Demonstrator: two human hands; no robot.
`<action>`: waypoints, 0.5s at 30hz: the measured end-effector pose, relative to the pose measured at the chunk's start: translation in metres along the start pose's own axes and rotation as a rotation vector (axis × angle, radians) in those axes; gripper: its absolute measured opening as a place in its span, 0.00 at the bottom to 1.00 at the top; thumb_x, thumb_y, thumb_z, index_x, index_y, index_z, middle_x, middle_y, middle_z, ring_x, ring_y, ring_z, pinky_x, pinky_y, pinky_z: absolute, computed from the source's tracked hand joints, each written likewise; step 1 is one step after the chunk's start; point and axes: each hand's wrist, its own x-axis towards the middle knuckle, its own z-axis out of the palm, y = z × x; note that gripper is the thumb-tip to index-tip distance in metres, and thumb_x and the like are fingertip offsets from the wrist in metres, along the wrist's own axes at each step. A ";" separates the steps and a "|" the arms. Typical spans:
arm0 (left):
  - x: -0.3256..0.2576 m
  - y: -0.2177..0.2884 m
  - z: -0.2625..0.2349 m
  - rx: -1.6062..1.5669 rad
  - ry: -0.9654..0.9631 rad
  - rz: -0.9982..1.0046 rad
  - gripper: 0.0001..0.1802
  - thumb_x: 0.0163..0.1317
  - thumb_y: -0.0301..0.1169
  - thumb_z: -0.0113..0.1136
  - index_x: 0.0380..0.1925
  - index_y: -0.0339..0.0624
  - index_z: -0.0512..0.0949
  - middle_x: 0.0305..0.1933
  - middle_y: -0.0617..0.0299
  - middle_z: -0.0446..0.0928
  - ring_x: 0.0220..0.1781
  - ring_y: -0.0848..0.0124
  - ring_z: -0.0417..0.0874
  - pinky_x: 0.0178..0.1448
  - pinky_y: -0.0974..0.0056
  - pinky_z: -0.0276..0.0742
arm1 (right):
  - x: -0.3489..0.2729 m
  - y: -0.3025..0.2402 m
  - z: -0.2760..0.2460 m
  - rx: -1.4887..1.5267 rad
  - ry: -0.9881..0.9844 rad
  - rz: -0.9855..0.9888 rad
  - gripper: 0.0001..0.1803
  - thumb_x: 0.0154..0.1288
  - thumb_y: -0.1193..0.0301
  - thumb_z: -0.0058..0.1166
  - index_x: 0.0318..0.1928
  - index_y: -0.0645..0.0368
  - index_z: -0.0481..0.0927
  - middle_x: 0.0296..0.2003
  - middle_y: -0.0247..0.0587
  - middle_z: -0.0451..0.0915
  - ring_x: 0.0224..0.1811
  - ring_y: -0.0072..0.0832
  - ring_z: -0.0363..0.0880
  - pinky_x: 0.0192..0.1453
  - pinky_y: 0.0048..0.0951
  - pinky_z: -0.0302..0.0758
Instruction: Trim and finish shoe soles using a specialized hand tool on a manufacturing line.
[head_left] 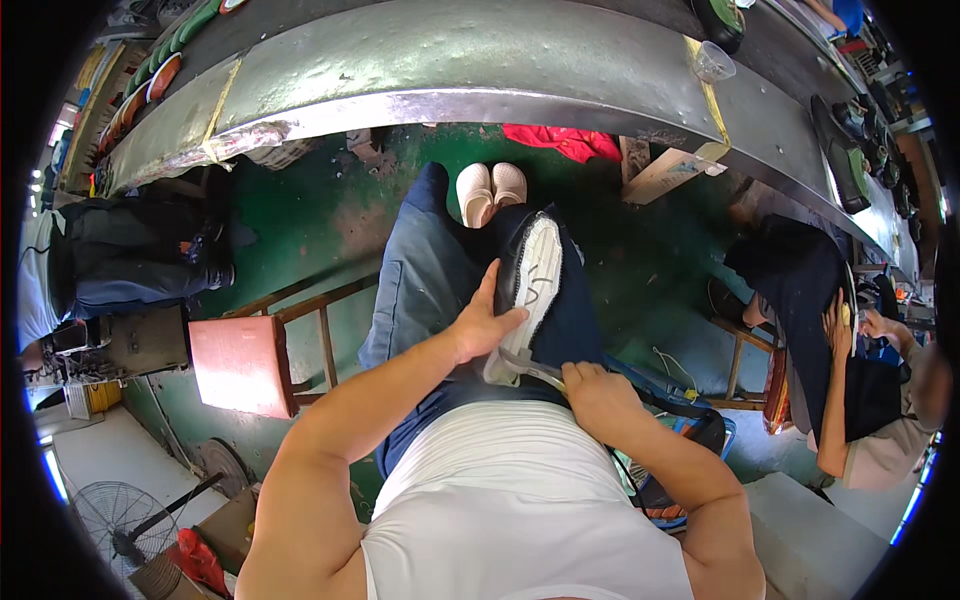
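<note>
Across my lap lies a shoe [540,262] with its underside up, its toe pointing away from me. The bottom is whitish, with dark zigzag lines and a dark, stitched-looking edge. My left hand [485,325] grips its left side near the heel, thumb on the edge and forefinger stretched along the side. Closed around a slim, pale grey tool [540,372], my right hand [597,395] is just right of the heel. The tool's far end meets the heel; its exact kind is unclear.
A long metal bench [450,65] spans the front, bearing shoes and a clear plastic cup [713,62]. A red-topped stool [243,365] stands left, near a fan [120,530]. Other people sit at left and right [850,380]. Red cloth [562,140] lies under the bench.
</note>
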 end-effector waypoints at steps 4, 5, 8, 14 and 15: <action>-0.016 0.005 0.015 0.263 0.145 0.079 0.56 0.66 0.42 0.64 0.80 0.48 0.35 0.77 0.38 0.53 0.78 0.47 0.59 0.79 0.57 0.57 | 0.003 0.033 0.006 0.510 -0.244 0.060 0.09 0.69 0.68 0.55 0.40 0.63 0.78 0.32 0.46 0.83 0.32 0.34 0.84 0.37 0.36 0.80; -0.019 0.003 0.019 0.257 0.160 0.098 0.56 0.66 0.44 0.64 0.80 0.48 0.34 0.77 0.37 0.51 0.79 0.47 0.57 0.80 0.56 0.55 | 0.008 0.049 0.010 0.507 -0.237 0.062 0.09 0.69 0.68 0.55 0.40 0.63 0.78 0.32 0.46 0.83 0.32 0.34 0.84 0.37 0.36 0.80; -0.033 -0.026 0.005 0.318 0.023 0.174 0.55 0.68 0.42 0.61 0.80 0.51 0.30 0.81 0.39 0.42 0.83 0.49 0.47 0.82 0.57 0.48 | 0.019 0.073 0.007 0.951 -0.736 0.214 0.12 0.71 0.65 0.57 0.39 0.63 0.78 0.28 0.34 0.80 0.27 0.21 0.80 0.33 0.30 0.77; -0.042 -0.023 0.015 0.192 0.106 0.119 0.52 0.69 0.34 0.60 0.80 0.48 0.33 0.83 0.47 0.40 0.85 0.56 0.41 0.83 0.60 0.41 | 0.008 0.044 -0.045 0.941 -0.509 0.290 0.14 0.74 0.63 0.53 0.43 0.63 0.78 0.31 0.36 0.81 0.27 0.24 0.80 0.31 0.28 0.77; -0.043 -0.025 0.017 0.189 0.113 0.114 0.52 0.69 0.34 0.60 0.80 0.48 0.33 0.83 0.47 0.40 0.85 0.56 0.41 0.83 0.60 0.41 | 0.010 0.030 -0.052 0.864 -0.361 0.328 0.16 0.75 0.62 0.51 0.44 0.64 0.78 0.32 0.39 0.82 0.29 0.27 0.82 0.34 0.31 0.78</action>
